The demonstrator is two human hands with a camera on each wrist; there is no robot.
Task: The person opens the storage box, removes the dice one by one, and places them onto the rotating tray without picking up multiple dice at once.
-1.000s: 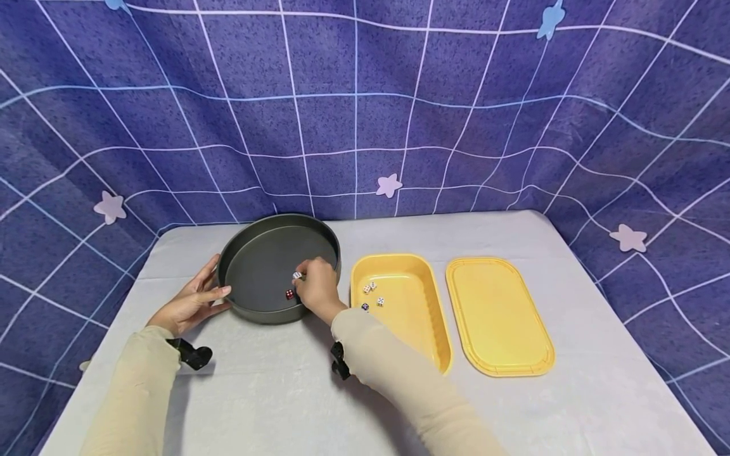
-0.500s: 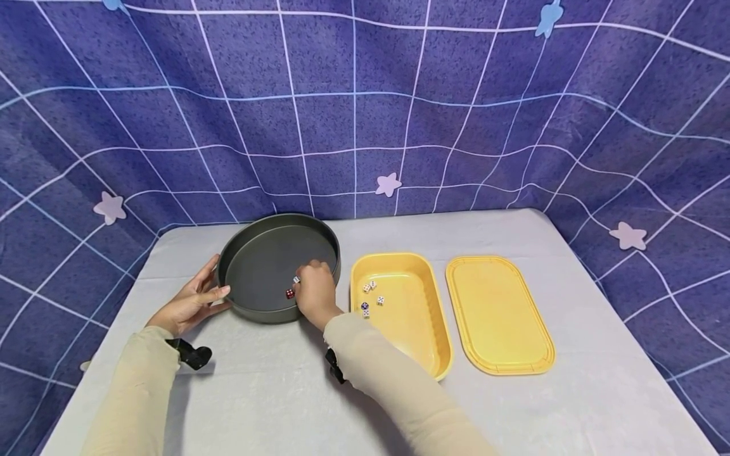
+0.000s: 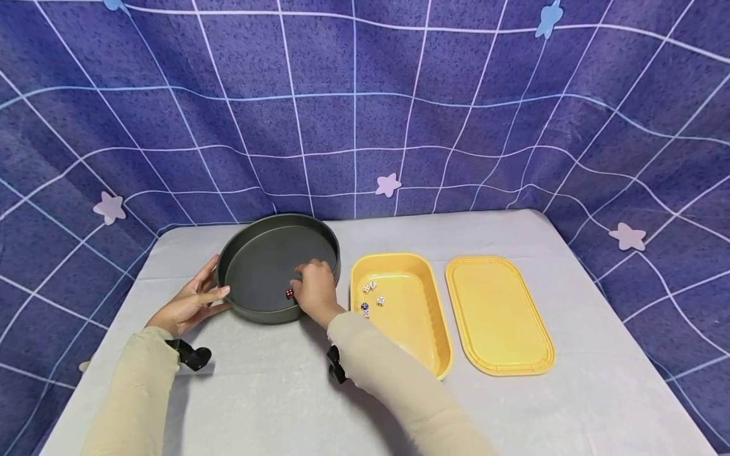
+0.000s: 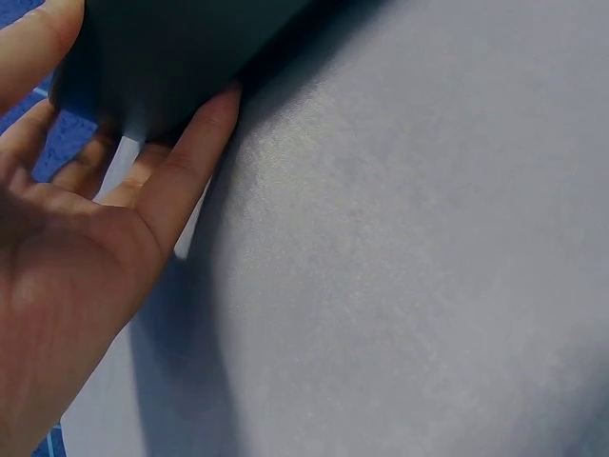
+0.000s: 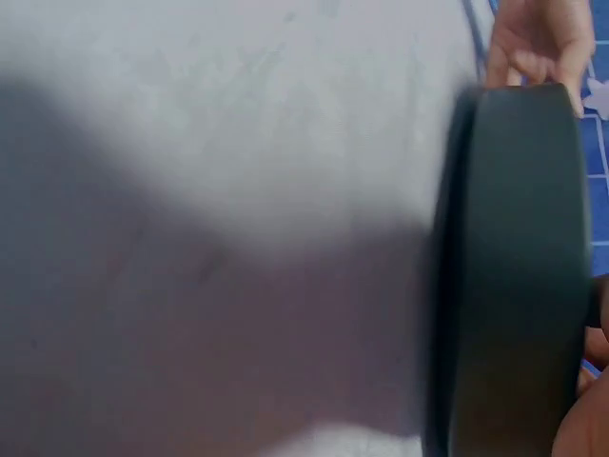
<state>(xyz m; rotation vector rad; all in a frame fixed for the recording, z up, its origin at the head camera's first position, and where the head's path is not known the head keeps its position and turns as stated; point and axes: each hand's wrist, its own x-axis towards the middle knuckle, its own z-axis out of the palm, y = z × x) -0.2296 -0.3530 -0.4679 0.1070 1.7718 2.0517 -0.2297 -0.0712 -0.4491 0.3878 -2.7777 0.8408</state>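
Observation:
In the head view, my left hand (image 3: 191, 301) grips the left rim of a round dark pan (image 3: 251, 310), thumb at the top edge and fingers along the outer wall. The left wrist view shows these fingers against the dark wall (image 4: 171, 48). Inside the pan, my right hand (image 3: 317, 288) has its fingers curled in a pinch around a small white die, which they now cover from sight. A red die (image 3: 289, 294) lies on the pan floor just left of the right hand. The right wrist view shows mostly the pan's outer side (image 5: 523, 267).
To the right of the pan stands a yellow tray (image 3: 439, 316) with several dice (image 3: 380, 301), white ones and a blue one, near its left wall. A flat yellow lid (image 3: 499, 316) lies further right on the white cloth. A blue curtain (image 3: 353, 114) hangs behind.
The white die seen at my right fingertips earlier has gone out of sight behind the fingers. My right hand has shifted only slightly within the pan; the left hand and red die stay put.

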